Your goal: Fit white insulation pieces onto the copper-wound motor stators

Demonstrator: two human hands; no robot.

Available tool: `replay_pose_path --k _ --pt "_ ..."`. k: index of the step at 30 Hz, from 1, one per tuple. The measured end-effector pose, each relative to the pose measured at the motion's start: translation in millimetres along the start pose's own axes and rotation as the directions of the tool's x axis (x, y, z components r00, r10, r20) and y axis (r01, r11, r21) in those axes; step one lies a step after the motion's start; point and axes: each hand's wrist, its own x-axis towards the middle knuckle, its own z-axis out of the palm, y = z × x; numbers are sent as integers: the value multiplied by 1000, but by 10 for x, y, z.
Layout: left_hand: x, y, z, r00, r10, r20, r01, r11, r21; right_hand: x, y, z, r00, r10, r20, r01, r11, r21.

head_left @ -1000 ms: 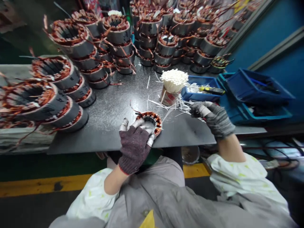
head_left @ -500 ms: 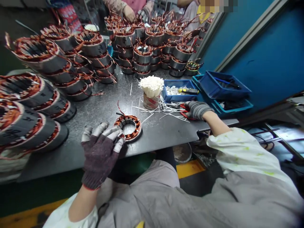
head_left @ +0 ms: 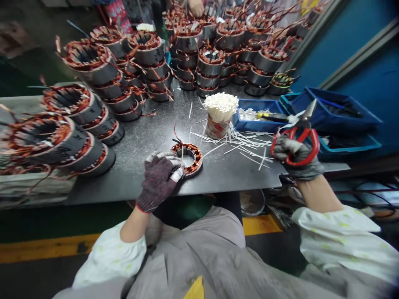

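Observation:
A small motor stator (head_left: 198,165) with copper windings lies on the dark table close to its front edge. My left hand (head_left: 160,176), in a dark purple glove with white-taped fingers, grips the stator's left side. A thin pale strip stands up near its thumb. My right hand (head_left: 297,155), in a grey glove, holds red-handled scissors (head_left: 304,145) above the table's right end, their blades pointing up and away. White sticks (head_left: 249,143) lie scattered between the hands. Behind them a can (head_left: 216,128) stands packed with a bundle of white tubes (head_left: 221,104).
Stacks of larger wound stators (head_left: 90,62) line the left and back of the table. A blue bin (head_left: 257,124) holds white pieces and a yellow-handled tool (head_left: 271,117). More blue trays (head_left: 336,112) are piled at the right. A person's hand (head_left: 196,6) shows beyond the stacks.
My right hand has lifted the scissors off the table, turning them blades up. My left hand stays at the small stator. The view has shifted, so the table sits further right.

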Motion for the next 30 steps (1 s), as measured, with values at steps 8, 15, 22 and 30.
replay_pose_path --k 8,15,22,30 --pt "-64 48 19 999 -49 -14 50 999 18 -595 -370 827 925 -196 327 311 884 -350" --pt "-89 104 38 996 -48 -73 50 998 31 -689 -531 1443 869 -363 337 477 794 -377" --pt "-130 113 82 992 -46 -120 50 998 31 -630 -651 1476 868 -277 413 452 785 -424" --pt "-132 138 85 989 -48 -142 54 998 44 -662 -810 1197 832 106 545 298 743 -600"
